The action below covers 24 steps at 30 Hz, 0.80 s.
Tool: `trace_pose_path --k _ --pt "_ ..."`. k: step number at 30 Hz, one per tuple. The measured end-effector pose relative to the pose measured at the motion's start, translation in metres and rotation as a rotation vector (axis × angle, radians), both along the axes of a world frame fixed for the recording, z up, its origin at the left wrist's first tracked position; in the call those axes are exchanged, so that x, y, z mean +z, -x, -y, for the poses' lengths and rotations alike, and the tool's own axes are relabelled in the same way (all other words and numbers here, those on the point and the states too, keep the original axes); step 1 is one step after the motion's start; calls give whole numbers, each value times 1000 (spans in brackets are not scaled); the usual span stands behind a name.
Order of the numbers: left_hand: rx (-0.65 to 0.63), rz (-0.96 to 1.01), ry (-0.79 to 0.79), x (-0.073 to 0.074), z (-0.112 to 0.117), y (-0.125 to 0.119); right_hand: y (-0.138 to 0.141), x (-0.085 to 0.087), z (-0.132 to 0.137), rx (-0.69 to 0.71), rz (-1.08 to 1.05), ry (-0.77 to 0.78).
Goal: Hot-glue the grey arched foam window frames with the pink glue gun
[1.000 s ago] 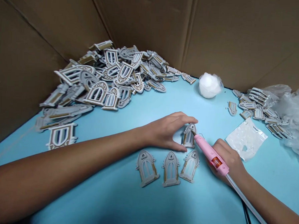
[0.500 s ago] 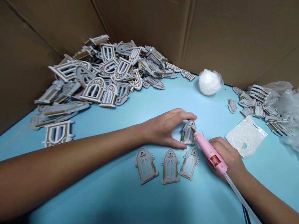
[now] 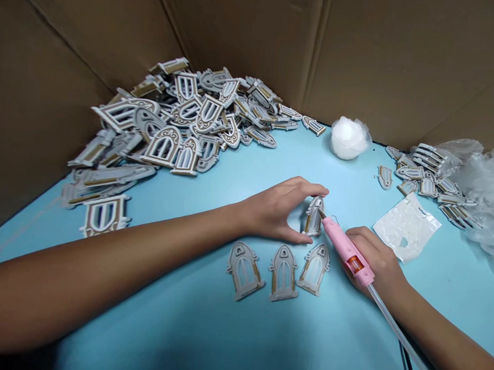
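Between thumb and forefinger, my left hand [image 3: 276, 208] grips a small grey arched window frame [image 3: 313, 217] by its top and bottom ends, its back turned up. My right hand [image 3: 377, 263] is wrapped round a pink hot glue gun [image 3: 345, 248], and the nozzle points at the upper right part of that frame. A clear glue stick [image 3: 397, 328] sticks out of the gun's rear. Just below my left hand lie three more frames in a row: a left one [image 3: 245, 270], a middle one [image 3: 284, 273] and a right one [image 3: 314, 268], all back side up.
A large heap of window frames [image 3: 162, 144] rises at the back left against the cardboard wall [image 3: 238, 30]. A plastic cup with white stuff [image 3: 349, 138] stands at the back. On the right are a smaller heap [image 3: 428, 186], a flat white bag [image 3: 406, 226] and crumpled plastic [image 3: 491, 181].
The view has shifted slightly, so most things sit a little further right. My left hand still holds the frame, which looks slightly more turned on edge; the glue gun's nozzle stays at it.
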<state>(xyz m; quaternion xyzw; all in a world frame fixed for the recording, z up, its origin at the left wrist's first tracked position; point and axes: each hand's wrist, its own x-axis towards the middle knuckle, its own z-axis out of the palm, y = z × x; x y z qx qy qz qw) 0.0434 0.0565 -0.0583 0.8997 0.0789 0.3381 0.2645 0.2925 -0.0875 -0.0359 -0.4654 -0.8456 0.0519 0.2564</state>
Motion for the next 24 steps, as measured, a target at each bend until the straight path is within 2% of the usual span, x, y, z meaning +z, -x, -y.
trace_pose_path --k 13,21,24 --pt "10 32 -59 1 2 -1 6 4 2 -15 24 -44" --pt "70 136 -341 1 5 -7 17 16 12 -44 283 -154" --pt "47 113 -327 1 6 -7 16 15 14 -125 363 -188"
